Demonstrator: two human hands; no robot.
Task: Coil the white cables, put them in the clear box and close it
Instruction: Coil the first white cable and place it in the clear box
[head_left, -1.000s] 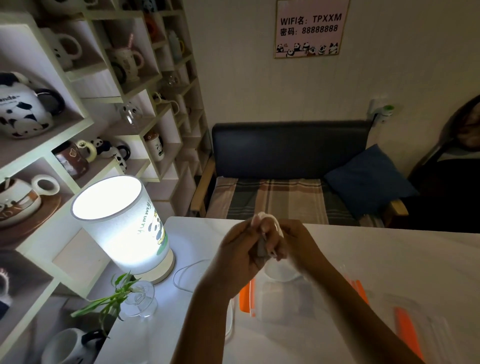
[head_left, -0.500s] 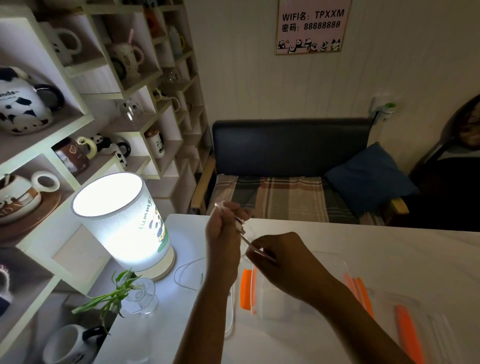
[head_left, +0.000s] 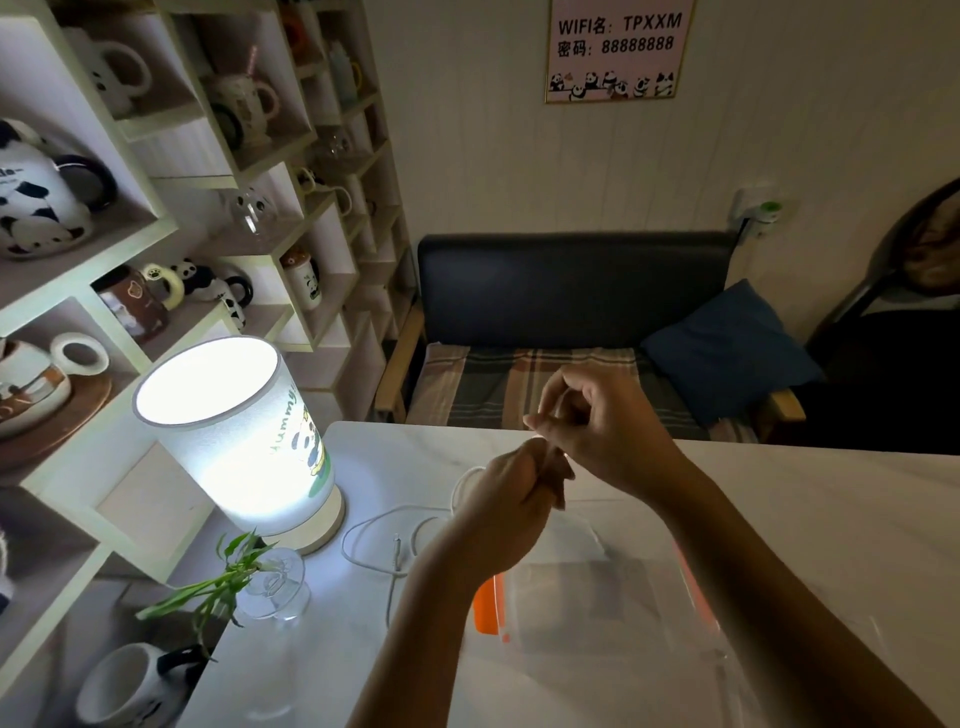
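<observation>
Both hands are raised above the white marble-look tabletop, working one thin white cable. The left hand has its fingers curled round a stretch of it; a small loop pokes out at the left side of that fist, so it looks like the anchor for the coil. The right hand sits just above and beside it, fingers bent and pinching what appears to be the cable's free run, likely feeding the next turn over. The exact pinch point is blurred.

The rest of the cable trails down from the left hand and lies in loose curves on the tabletop, between the lit cylindrical white lamp with a panda print and the box; a plug end lies among those curves. Slack on the table keeps the winding free of tension.

The clear plastic box with orange latches sits directly under the hands, open-topped as far as I can tell, so the finished coil can drop straight in. Its lid isn't clearly visible.

Judgement: coiling stage, early; nothing boxed yet. A small glass vase with a green sprig stands near the trailing cable, so there's a snag risk.
</observation>
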